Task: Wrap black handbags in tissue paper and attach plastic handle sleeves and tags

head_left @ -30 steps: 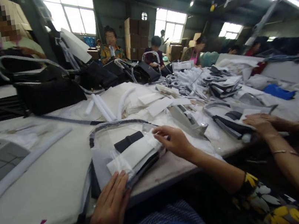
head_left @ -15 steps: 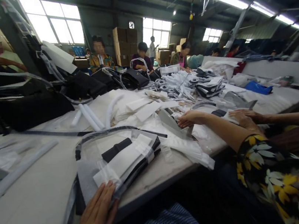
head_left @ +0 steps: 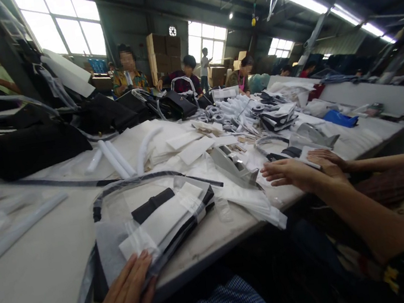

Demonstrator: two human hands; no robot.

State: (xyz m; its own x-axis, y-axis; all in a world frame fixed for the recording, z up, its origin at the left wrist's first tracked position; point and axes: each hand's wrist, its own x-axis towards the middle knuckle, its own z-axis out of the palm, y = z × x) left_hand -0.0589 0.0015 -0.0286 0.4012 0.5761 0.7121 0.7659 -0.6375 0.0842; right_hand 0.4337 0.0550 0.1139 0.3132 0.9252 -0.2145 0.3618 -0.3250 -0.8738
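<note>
My left hand point(head_left: 126, 294) lies flat with fingers stretched over the near end of a black handbag point(head_left: 152, 204), which is partly covered by a white sheet point(head_left: 166, 217) and clear film. The bag's long wrapped strap point(head_left: 97, 200) loops behind it and down its left side. My right hand point(head_left: 285, 174), at the end of a flower-patterned sleeve, is held off the table with its fingers stretched out to the left. I see nothing held in it. Just left of its fingertips stands a grey tape dispenser point(head_left: 232, 164). Flat white plastic sleeves point(head_left: 255, 204) lie below the dispenser.
A co-worker's hand point(head_left: 326, 155) works at the right, close behind my right arm. White foam tubes point(head_left: 115, 159) and white sheets point(head_left: 196, 150) lie mid-table. Black bags point(head_left: 27, 147) stand along the left and back. The table's front edge point(head_left: 203, 260) runs past my lap.
My right hand has drawn back from the tape dispenser, moving right and nearer to me. My left hand stays on the bag. The view has shifted slightly.
</note>
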